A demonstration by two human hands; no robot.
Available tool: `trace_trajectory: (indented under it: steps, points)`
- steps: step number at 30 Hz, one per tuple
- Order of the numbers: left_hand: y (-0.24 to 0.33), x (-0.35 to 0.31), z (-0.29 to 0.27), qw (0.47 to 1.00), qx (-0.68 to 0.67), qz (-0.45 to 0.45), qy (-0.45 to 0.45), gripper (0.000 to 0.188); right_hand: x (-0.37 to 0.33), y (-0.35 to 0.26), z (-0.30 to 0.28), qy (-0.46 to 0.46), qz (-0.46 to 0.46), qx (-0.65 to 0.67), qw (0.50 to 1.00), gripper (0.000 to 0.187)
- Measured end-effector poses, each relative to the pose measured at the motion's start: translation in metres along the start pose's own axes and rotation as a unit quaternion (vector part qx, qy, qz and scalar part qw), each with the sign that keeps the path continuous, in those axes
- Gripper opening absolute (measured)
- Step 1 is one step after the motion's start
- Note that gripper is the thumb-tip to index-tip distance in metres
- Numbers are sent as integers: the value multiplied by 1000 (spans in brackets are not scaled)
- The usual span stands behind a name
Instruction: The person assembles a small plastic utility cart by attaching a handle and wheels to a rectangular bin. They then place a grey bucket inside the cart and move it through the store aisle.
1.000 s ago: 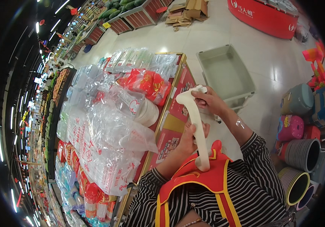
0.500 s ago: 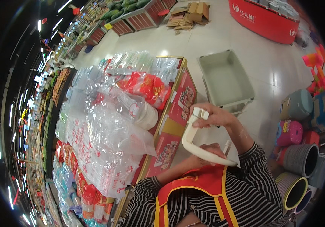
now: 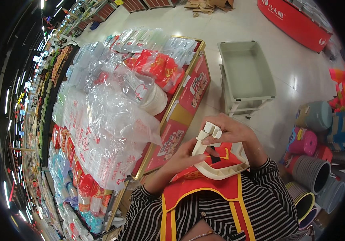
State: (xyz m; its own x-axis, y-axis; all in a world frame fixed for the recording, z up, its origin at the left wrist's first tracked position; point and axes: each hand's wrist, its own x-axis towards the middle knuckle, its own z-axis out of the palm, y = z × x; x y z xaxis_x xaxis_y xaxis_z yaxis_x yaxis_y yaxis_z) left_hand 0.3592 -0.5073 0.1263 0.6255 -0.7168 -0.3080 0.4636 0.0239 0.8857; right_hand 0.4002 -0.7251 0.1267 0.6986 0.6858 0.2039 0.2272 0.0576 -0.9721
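Note:
A cream plastic U-shaped handle (image 3: 220,172) with a blocky clip at one end is in front of my chest. My right hand (image 3: 230,129) closes on it near the clip, fingers and thumb bent around that end. My left hand (image 3: 185,157) grips the same arm just below the clip, its thumb lying along the plastic. The handle's curved part hangs toward my red, yellow-edged apron (image 3: 204,185) and striped sleeves. Parts of the fingers are hidden behind the handle.
To the left stands a display bin (image 3: 168,130) heaped with plastic bags (image 3: 108,136) and red packages (image 3: 154,68). A grey-green tub cart (image 3: 246,68) stands ahead on the tiled floor. Stacked buckets (image 3: 315,170) and a pink container (image 3: 305,140) line the right side.
The handle has turned, its curve now reaching toward the right forearm. My left hand has moved up from the lower curve to the arm near the clip. The view has shifted slightly.

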Motion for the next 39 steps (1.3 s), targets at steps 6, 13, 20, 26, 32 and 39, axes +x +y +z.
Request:
trace_trajectory:
  steps: [6, 13, 20, 26, 32, 39]
  points:
    - [-4, 9, -2, 998, 46, -14, 37, 32, 1, 2, -3, 57, 52, 21, 997, 23]
    - [-4, 12, -8, 996, -27, -21, 78, 28, -25, 36, -13, 281, 84, 52, 955, 23]
    - [-21, 25, -24, 986, -129, 24, 103, 25, -60, 45, -17, 354, 145, 80, 920, 22]
    - [-32, 25, -36, 973, -201, 35, 106, 29, -89, 72, -27, 461, 116, 37, 879, 22]
    - [-40, 25, -40, 973, -174, 40, 146, 30, -110, 95, -20, 473, 189, 78, 857, 19]
    - [-40, 26, -36, 970, -170, 30, 174, 27, -127, 126, -16, 475, 200, 145, 845, 34]
